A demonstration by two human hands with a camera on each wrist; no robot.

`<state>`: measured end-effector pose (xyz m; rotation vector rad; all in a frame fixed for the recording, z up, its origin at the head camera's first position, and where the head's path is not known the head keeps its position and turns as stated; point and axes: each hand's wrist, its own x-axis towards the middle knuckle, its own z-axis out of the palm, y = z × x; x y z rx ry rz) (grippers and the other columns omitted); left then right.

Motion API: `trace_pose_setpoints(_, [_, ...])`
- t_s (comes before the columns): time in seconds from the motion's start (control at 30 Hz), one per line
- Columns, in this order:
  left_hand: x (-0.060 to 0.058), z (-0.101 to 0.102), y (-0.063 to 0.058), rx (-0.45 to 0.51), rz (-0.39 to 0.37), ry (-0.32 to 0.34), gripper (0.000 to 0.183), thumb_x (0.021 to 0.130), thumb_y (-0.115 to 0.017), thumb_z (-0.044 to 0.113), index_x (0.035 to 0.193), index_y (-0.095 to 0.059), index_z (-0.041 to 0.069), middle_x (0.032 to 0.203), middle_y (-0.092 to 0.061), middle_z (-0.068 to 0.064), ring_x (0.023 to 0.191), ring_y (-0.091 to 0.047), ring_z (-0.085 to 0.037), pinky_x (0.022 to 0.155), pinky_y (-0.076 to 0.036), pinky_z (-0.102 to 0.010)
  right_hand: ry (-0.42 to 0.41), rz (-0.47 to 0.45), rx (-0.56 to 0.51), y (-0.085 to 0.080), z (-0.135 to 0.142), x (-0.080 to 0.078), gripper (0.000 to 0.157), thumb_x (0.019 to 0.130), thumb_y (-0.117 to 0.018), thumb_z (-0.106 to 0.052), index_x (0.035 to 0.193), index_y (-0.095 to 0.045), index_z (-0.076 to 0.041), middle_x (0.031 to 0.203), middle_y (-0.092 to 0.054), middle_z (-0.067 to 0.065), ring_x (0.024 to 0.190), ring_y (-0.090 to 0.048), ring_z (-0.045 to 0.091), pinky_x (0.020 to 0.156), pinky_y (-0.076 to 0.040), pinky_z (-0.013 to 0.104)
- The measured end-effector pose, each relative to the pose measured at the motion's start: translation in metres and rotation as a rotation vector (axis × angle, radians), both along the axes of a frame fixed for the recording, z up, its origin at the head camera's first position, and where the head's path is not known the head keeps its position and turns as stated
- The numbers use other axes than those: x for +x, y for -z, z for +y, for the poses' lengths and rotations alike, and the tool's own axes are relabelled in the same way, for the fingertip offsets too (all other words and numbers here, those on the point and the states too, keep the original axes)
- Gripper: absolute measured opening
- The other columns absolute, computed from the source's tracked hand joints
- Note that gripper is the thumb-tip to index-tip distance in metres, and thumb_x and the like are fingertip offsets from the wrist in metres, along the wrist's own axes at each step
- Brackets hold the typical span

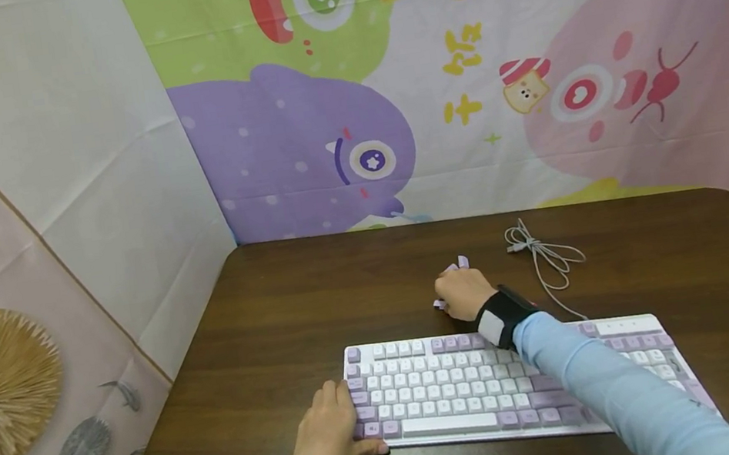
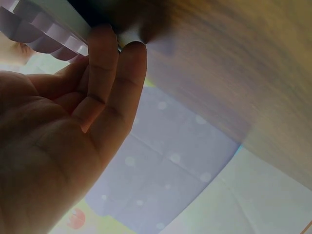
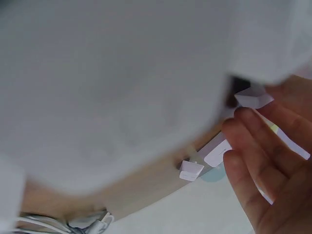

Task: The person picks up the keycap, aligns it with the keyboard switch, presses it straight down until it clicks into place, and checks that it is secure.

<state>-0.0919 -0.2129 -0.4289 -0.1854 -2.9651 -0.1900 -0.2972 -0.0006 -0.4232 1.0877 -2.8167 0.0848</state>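
A white and lavender keyboard (image 1: 448, 424) lies on the brown table. My left hand (image 1: 324, 437) grips its left end, the thumb at the front corner and the fingers along the side. In the left wrist view the fingertips of the left hand (image 2: 73, 126) meet the keyboard's edge. Beyond the keyboard's back edge is my right hand (image 1: 465, 293), its arm crossing over the keys. In the right wrist view the right hand (image 3: 273, 170) pinches a pale lavender keycap (image 3: 254, 99). Loose keycaps (image 3: 191, 170) lie by that hand; a large blurred pale surface hides much of this view.
A bundled white cable (image 1: 553, 255) lies behind the keyboard, to the right of the right hand, and runs to its back edge. A cartoon-printed cloth (image 1: 462, 128) hangs at the table's far edge. A pale curtain (image 1: 80, 143) hangs on the left.
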Motion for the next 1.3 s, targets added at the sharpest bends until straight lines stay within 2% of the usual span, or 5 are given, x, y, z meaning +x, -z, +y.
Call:
trace_pose_setpoints(0.3, [0.0,0.001,0.0,0.0,-0.012,-0.013,0.088,0.048,-0.082,0.052,0.104,-0.052,-0.008,0.085,-0.048,-0.01,0.075,-0.047,-0.021,0.058,-0.044,-0.037,-0.003,0.015,-0.025,0.004,0.0,0.002,0.014,0.071,-0.073,-0.009,0.066,-0.06,-0.009,0.069,-0.064,0.007,0.065,-0.062,0.025,0.053,-0.05,0.043])
trace_pose_setpoints(0.6, [-0.001,0.006,-0.001,0.019,-0.021,-0.012,0.088,0.047,-0.082,0.051,0.105,-0.052,-0.008,0.085,-0.048,-0.01,0.074,-0.048,-0.021,0.057,-0.043,-0.038,-0.005,0.036,-0.022,0.005,0.014,0.004,0.017,0.073,-0.073,-0.011,0.064,-0.058,-0.01,0.064,-0.06,0.005,0.058,-0.059,0.024,0.051,-0.048,0.042])
trace_pose_setpoints(0.83, [0.0,0.005,-0.003,0.031,-0.065,-0.041,0.092,0.048,-0.082,0.052,0.11,-0.052,-0.009,0.088,-0.049,-0.01,0.078,-0.05,-0.022,0.059,-0.045,-0.039,-0.007,-0.007,-0.021,-0.006,0.023,0.015,0.018,0.072,-0.074,-0.01,0.063,-0.058,-0.011,0.06,-0.057,0.004,0.053,-0.054,0.02,0.046,-0.042,0.036])
trace_pose_setpoints(1.1, [0.0,0.009,-0.004,0.03,-0.081,-0.062,0.093,0.048,-0.082,0.051,0.112,-0.052,-0.008,0.089,-0.05,-0.011,0.082,-0.052,-0.026,0.062,-0.047,-0.041,0.022,-0.06,-0.041,-0.026,0.052,0.03,0.016,0.068,-0.078,-0.019,0.077,-0.066,-0.014,0.067,-0.062,-0.001,0.062,-0.058,0.017,0.049,-0.042,0.032])
trace_pose_setpoints(1.3, [0.0,0.017,-0.009,0.044,-0.149,-0.155,0.099,0.049,-0.084,0.048,0.121,-0.048,-0.009,0.092,-0.052,-0.014,0.081,-0.059,-0.03,0.058,-0.047,-0.042,0.077,-0.09,-0.1,-0.031,0.091,0.044,0.023,0.072,-0.076,-0.021,0.092,-0.07,-0.012,0.076,-0.068,0.001,0.062,-0.057,0.013,0.048,-0.037,0.027])
